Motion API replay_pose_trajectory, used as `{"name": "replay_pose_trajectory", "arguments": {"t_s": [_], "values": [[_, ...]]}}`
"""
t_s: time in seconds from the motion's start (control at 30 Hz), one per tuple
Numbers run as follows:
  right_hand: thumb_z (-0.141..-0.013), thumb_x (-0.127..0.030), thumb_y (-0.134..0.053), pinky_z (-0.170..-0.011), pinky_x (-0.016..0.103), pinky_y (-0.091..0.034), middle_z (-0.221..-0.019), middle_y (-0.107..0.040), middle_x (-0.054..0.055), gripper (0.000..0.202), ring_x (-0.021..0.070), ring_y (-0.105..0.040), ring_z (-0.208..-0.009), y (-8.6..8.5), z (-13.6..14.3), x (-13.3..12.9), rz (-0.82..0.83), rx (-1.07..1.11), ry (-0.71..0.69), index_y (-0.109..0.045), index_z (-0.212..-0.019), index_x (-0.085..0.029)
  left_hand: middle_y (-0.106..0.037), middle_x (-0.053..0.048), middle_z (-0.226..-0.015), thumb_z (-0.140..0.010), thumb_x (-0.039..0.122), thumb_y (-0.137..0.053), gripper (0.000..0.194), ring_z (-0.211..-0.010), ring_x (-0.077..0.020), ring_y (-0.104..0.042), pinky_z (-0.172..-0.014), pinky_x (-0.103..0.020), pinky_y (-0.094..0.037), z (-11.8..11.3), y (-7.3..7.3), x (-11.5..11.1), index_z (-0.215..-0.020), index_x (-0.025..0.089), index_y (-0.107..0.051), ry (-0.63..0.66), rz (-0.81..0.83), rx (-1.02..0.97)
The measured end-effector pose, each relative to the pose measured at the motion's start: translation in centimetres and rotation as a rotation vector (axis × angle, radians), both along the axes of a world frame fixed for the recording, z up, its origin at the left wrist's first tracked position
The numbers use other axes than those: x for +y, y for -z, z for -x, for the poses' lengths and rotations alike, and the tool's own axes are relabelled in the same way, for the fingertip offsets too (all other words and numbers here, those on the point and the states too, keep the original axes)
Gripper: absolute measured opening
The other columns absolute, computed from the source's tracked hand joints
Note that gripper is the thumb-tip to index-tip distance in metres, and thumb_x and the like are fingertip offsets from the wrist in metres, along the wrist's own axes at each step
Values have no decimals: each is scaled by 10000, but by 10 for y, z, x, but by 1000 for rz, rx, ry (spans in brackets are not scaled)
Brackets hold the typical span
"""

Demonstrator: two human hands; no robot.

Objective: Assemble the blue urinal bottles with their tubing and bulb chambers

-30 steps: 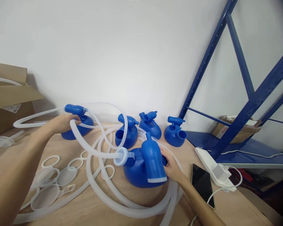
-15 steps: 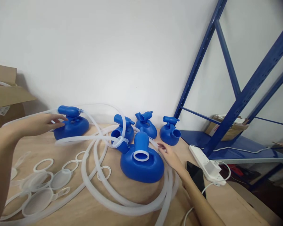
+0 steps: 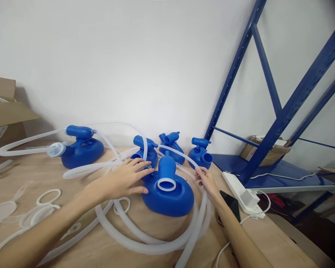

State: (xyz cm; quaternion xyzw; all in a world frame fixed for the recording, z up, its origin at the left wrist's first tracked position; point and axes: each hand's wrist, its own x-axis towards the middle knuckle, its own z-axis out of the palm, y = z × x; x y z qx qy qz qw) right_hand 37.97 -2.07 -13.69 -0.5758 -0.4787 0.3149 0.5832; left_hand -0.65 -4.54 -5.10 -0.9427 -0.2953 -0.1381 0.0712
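Observation:
A blue plastic urinal bottle (image 3: 167,204), with a white-rimmed cup on top, stands nearest me on the table. My left hand (image 3: 131,176) is spread over its left neck, fingers apart; whether they touch it is unclear. At the bottle's right, my right hand (image 3: 205,178) pinches a translucent hose (image 3: 181,152), which arcs back towards the bottles behind. More blue bottles stand along the wall: one at left (image 3: 83,152) with a clear cap (image 3: 56,149) and hoses fitted, and one at right (image 3: 200,153) with its neck uncovered. Coiled hose (image 3: 145,247) lies around the near bottle.
Translucent lids (image 3: 2,213) and white rings (image 3: 48,196) lie at the left of the wooden table. A cardboard box (image 3: 13,111) stands behind them. On the right are a phone (image 3: 230,206), a white power strip (image 3: 242,195) and a blue metal rack (image 3: 279,119).
My left hand has moved right, from the left bottle to the near bottle's neck. My right hand has taken hold of a hose and raised part of it.

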Motion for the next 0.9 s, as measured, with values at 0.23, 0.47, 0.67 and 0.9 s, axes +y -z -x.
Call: {"name": "replay_pose_trajectory", "arguments": {"t_s": [0.23, 0.47, 0.67, 0.9], "values": [[-826, -527, -633, -546, 305, -582, -1090, -745, 91, 402, 244, -749, -909, -20, -4, -13, -138, 437, -126, -611, -1148, -286, -664, -166, -1314, -920, 532, -696, 645, -1239, -383, -561, -1074, -548, -437, -14, 12, 6, -1480, 244, -560, -95, -149, 36], [-870, -617, -447, -842, 525, -604, -1394, -655, 124, 688, 320, -700, -1187, -22, 13, -21, -242, 449, -183, -335, -1511, -393, -697, -105, -1171, -895, 400, -752, 302, -1163, -325, -600, -954, -415, -458, 13, -2, 21, -1173, 285, -726, -145, -73, 50], [-854, -538, -655, -1007, 530, -543, -1324, -565, 146, 506, 314, -642, -1167, 0, 24, -14, -238, -318, 151, -583, -1249, -230, -747, -54, -1196, -888, 210, -681, 298, -1189, -291, -639, -1039, -425, -412, 38, -22, 26, -1172, 291, -725, -155, 99, 94], [-876, -483, -755, -962, 379, -567, -1060, -751, 30, 231, 231, -703, -1034, -57, 51, -71, -101, -782, -967, -768, -981, -277, -586, -76, -1515, -1060, 571, -351, 580, -1335, -281, -586, -1111, -410, -459, 18, -42, -20, -1567, 299, -422, -233, 168, -302]]}}
